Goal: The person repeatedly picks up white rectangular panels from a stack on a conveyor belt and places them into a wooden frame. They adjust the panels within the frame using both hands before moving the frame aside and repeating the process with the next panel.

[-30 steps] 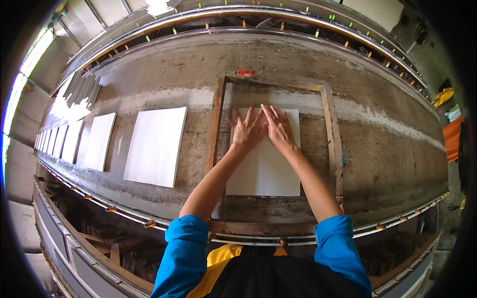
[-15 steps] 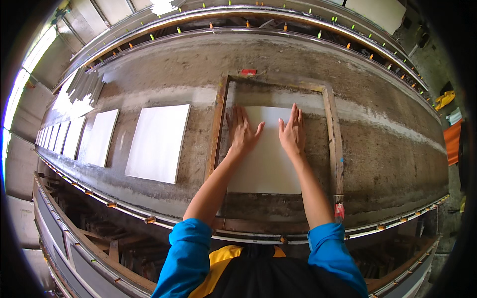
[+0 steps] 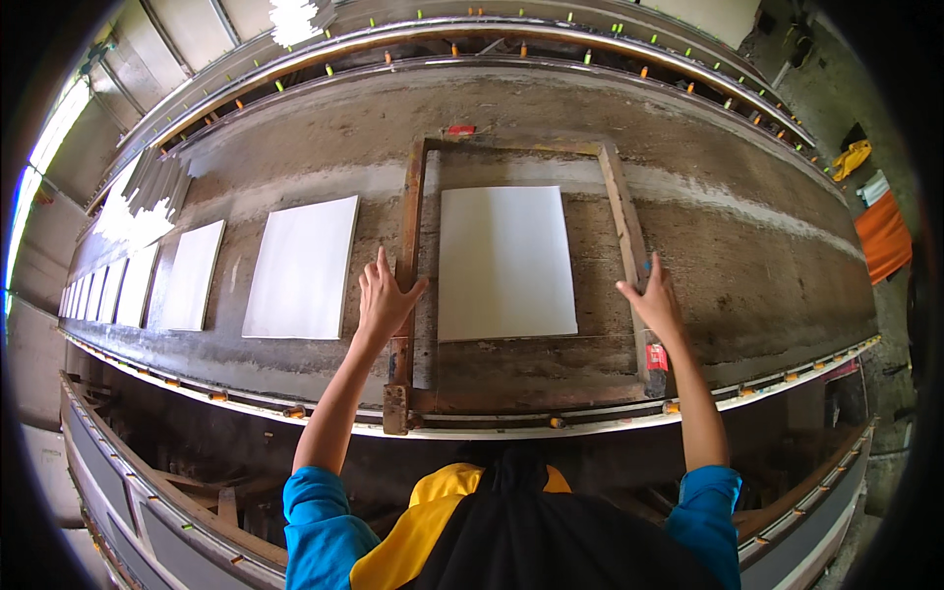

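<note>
A worn wooden frame [image 3: 623, 211] lies on the long stained table [image 3: 747, 197], around a white rectangular sheet [image 3: 506, 261]. My left hand [image 3: 383, 305] straddles the frame's left rail, its fingers along the outer side and its thumb reaching over the wood. Across the sheet, my right hand [image 3: 659, 303] is at the right rail, thumb toward the inside and index finger stretched along the outside. Both hands have their fingers apart and hold nothing lifted. Whether the fingers press on the rails I cannot tell.
To the left, another white sheet [image 3: 301, 267] heads a row of several similar sheets, shrinking into the distance. Orange and green pegs line the table's edges. A second long table [image 3: 393, 37] runs beyond. Orange cloth [image 3: 883, 241] and a yellow item [image 3: 852, 158] are at far right.
My hands have come off the white sheet and spread outward to the frame's two side rails. The view has shifted slightly; the frame and sheet keep their places on the table.
</note>
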`<state>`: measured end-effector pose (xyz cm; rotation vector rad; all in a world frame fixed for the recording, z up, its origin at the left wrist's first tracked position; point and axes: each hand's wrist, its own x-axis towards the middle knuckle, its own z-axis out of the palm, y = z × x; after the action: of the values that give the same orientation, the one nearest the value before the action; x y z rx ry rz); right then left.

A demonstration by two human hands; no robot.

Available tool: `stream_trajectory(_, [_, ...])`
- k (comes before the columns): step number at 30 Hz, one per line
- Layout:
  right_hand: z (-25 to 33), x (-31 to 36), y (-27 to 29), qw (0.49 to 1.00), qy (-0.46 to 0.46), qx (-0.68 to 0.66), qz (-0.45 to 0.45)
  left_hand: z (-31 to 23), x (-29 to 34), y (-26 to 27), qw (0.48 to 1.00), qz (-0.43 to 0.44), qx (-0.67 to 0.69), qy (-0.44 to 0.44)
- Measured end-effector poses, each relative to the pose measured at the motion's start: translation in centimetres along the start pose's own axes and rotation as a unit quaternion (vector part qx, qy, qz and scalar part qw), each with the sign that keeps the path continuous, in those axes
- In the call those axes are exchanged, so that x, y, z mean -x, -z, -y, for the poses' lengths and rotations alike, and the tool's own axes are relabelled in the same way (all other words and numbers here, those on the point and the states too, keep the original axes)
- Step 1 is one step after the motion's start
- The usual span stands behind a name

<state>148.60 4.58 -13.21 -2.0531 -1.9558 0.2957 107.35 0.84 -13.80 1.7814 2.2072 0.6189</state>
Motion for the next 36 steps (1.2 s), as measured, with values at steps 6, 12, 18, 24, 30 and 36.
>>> stream_trajectory(6, [-0.6,-1.2,-2.1,0.999,-0.037,-0.013,0.029,-0.4,-0.8,-0.9,0.998,0.015,0.043,0.037])
stream_trajectory(12, [0.2,-2.7,0.6,0.998,-0.036,-0.020,0.039,-2.0,-0.8,1.8,0.998,-0.024,0.060,0.007])
stream_trajectory(18, [0.9,-6.1,8.6,0.999,0.007,-0.020,-0.034,-6.4,-3.5,6.1,0.989,-0.115,0.083,-0.053])
stream_trajectory(24, [-2.2,-8.4,16.9,0.994,0.070,-0.014,-0.086,-14.8,-3.0,8.8,0.974,-0.194,0.070,-0.090])
stream_trajectory(30, [-15.0,-9.5,19.4,0.991,0.068,-0.007,-0.114,-24.5,-1.5,1.0,0.971,-0.190,0.085,-0.116])
stream_trajectory(36, [-26.9,-9.7,17.3,0.993,0.031,-0.090,-0.076,-31.9,0.7,-7.4,0.987,-0.121,0.083,-0.061])
